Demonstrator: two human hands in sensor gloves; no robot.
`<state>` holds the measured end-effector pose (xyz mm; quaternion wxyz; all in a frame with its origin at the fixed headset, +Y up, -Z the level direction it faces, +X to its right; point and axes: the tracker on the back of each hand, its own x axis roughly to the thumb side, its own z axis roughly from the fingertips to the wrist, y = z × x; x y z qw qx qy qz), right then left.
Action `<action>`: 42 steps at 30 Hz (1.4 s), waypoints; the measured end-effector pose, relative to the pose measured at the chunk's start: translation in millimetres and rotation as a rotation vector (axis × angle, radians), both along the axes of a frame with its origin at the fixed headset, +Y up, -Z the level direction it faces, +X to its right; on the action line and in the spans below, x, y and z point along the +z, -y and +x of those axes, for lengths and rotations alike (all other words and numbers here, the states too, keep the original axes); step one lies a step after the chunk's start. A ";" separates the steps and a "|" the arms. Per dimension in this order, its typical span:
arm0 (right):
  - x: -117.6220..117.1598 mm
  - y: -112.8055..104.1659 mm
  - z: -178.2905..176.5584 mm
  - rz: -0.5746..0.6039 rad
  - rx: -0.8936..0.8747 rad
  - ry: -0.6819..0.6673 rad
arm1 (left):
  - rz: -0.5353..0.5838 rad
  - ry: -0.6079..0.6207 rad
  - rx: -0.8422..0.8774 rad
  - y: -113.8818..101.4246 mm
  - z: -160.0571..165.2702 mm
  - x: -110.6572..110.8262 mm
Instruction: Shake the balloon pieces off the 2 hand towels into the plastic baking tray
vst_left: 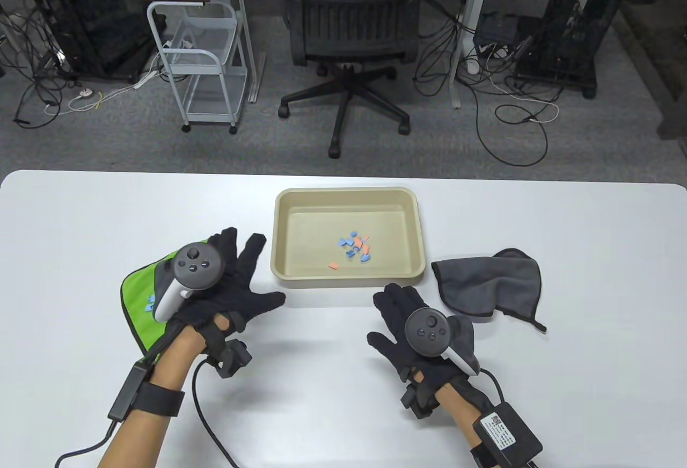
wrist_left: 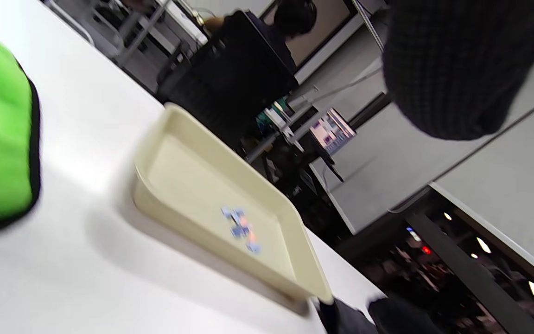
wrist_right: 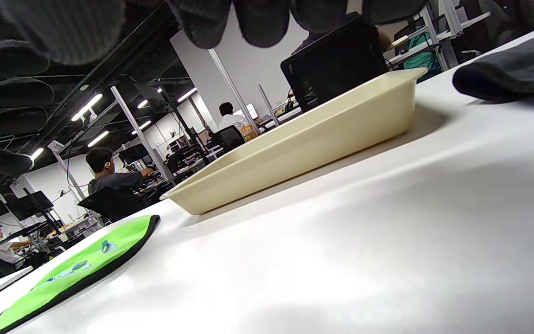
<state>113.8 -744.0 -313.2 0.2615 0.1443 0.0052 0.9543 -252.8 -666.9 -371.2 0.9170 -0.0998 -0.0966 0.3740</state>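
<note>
Left hand [vst_left: 228,280] spread wide over the green towel [vst_left: 140,296], grip loose, holding nothing. Right hand [vst_left: 413,323] flat above the bench [vst_left: 80,221], fingers straight, grip empty. Balloon pieces [vst_left: 354,249] in the tray [vst_left: 346,193]; a few more [vst_left: 151,304] on the green towel. Grey towel [vst_left: 485,285] crumpled right of the tray.

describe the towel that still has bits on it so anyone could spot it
On the white table, look left of the beige tray. The green towel lies there under the left hand. Unlike the grey towel, it is bright, black-edged and carries small blue pieces.
</note>
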 end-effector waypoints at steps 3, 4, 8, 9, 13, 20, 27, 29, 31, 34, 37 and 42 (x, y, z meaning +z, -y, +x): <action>0.2 0.0 -0.2 0.010 0.016 -0.004 | -0.003 -0.094 -0.075 -9.6 -24.3 -13.9; 0.2 0.0 -0.3 0.011 0.020 -0.005 | -0.006 -0.119 -0.097 -10.8 -31.5 -18.1; 0.8 0.2 -0.6 0.014 0.031 -0.008 | -0.054 -0.251 -0.163 -6.6 -64.8 -38.1; 1.0 0.1 -0.6 0.015 0.033 -0.008 | -0.067 -0.273 -0.175 -3.7 -70.7 -41.7; 1.1 0.1 -0.5 0.017 0.035 -0.007 | -0.145 -0.352 -0.221 16.9 -89.5 -53.4; 2.1 -0.8 -0.5 0.023 0.043 -0.011 | -0.297 -0.421 -0.309 74.5 -104.3 -66.5; 3.6 1.3 -2.2 0.008 0.040 -0.025 | -0.420 -0.441 -0.386 115.3 -108.0 -73.5; 4.6 2.0 -3.3 0.014 0.056 -0.031 | -0.433 -0.447 -0.395 120.4 -109.0 -74.9; 5.0 2.1 -3.9 0.017 0.062 -0.033 | -0.447 -0.452 -0.398 125.3 -109.4 -75.9; 4.9 2.4 -3.5 0.016 0.057 -0.032 | -0.469 -0.445 -0.433 133.7 -107.3 -76.3; 5.2 3.1 -2.7 0.017 0.073 -0.029 | -0.461 -0.443 -0.484 136.6 -102.3 -76.4; 6.0 2.6 -3.0 0.023 0.084 -0.035 | -0.465 -0.437 -0.490 136.1 -101.9 -73.9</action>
